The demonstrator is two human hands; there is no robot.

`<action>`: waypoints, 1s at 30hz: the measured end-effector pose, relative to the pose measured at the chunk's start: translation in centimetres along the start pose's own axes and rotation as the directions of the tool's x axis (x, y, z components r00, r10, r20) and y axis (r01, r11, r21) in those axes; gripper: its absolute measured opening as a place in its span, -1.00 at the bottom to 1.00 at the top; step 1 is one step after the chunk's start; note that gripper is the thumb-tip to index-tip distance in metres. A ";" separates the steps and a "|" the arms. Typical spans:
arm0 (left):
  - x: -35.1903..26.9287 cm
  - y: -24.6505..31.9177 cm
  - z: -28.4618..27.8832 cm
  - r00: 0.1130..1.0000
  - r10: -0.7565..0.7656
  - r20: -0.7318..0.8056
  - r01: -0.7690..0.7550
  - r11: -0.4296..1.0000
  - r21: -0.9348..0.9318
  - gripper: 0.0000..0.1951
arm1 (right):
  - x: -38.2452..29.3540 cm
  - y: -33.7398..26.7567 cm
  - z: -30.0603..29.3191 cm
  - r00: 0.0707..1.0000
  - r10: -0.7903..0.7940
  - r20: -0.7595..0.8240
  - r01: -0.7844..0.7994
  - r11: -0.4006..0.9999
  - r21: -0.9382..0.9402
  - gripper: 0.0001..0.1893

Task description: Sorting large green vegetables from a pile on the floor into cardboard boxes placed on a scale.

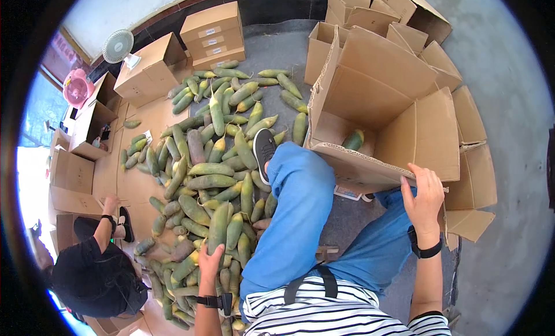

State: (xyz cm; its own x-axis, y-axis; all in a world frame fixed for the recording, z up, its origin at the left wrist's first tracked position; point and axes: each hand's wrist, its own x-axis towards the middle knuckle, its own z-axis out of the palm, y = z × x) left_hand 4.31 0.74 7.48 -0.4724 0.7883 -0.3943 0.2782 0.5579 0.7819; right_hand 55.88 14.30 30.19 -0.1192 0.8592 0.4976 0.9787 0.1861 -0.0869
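My left hand grips the lower end of a large green radish, which points away from me over the pile of green radishes on the floor. With my right hand I hold the near edge of an open cardboard box, thumb on one side of the wall and fingers on the other. The box stands tilted beside my knees with its flaps up. Inside it one green radish shows; the near wall hides part of the bottom.
Open cardboard boxes crowd the right side. Stacked closed cartons stand at the back. A white fan and a pink fan are at the upper left. Another person sits at the left, beyond the pile.
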 end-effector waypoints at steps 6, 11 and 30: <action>-3.3 23.9 3.1 0.764 0.644 -0.027 -0.641 0.764 0.076 -0.41 | -1.6 -1.7 0.5 0.998 0.003 -0.056 -0.004 1.000 -0.017 -0.82; -5.3 38.5 9.4 0.226 0.974 0.017 -0.972 0.226 -0.058 -0.33 | -2.2 -2.1 0.4 0.998 0.010 -0.064 -0.013 0.999 -0.044 -0.81; -3.0 -4.0 -1.0 0.951 0.297 0.086 -0.241 0.539 0.807 -0.53 | -1.4 -1.1 0.8 0.999 0.035 0.042 -0.031 0.995 -0.090 -0.76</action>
State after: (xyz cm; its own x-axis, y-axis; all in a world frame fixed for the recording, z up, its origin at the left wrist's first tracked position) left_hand 3.84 -4.12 6.05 -0.2946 0.9377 -0.1840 0.9388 0.3200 0.1273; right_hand 54.83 13.27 28.88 -0.0921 0.8842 0.4580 0.9930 0.1158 -0.0238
